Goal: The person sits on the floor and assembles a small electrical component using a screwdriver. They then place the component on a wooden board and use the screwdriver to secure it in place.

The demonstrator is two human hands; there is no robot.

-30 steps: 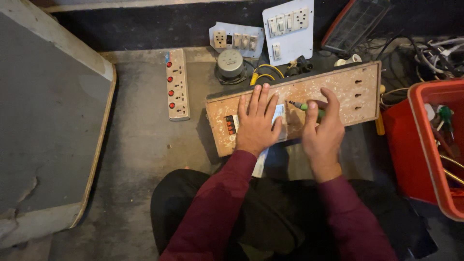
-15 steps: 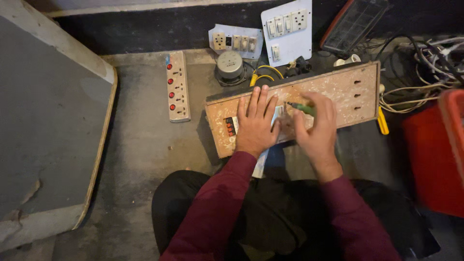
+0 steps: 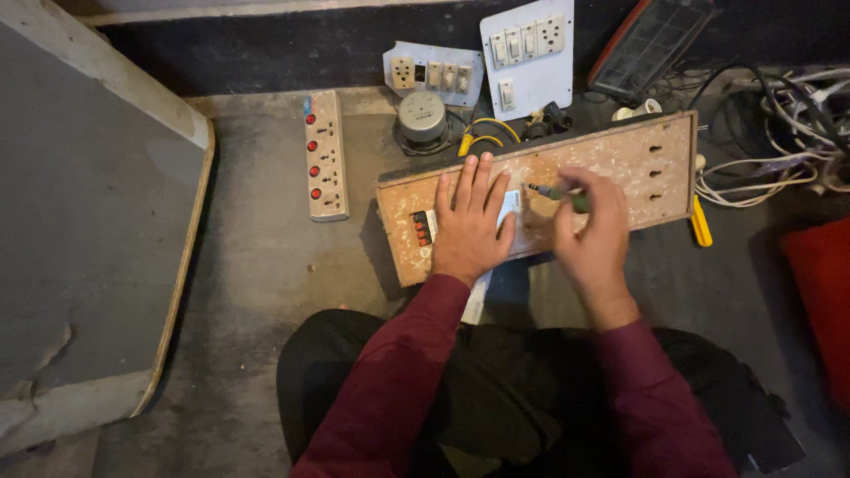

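Since half a second ago the right hand [image 3: 591,241] has slid a little left along the wooden board [image 3: 620,168], fingers closed around a green-handled screwdriver [image 3: 556,192] whose tip now points at the white plate [image 3: 507,209] near the board's middle. Judgement: the tip is being lined up on a screw there. The left hand [image 3: 469,226] is unchanged, lying flat with fingers spread, pressing plate and board down, gripping nothing.

The board lies on the concrete floor [image 3: 257,265], in front of the knees. The view has swung left, so the red crate [image 3: 819,301] is cut by the right edge; its contents are not visible. A power strip [image 3: 325,155] lies left of the board, switch panels [image 3: 527,53] and a wire tangle [image 3: 779,133] beyond it.
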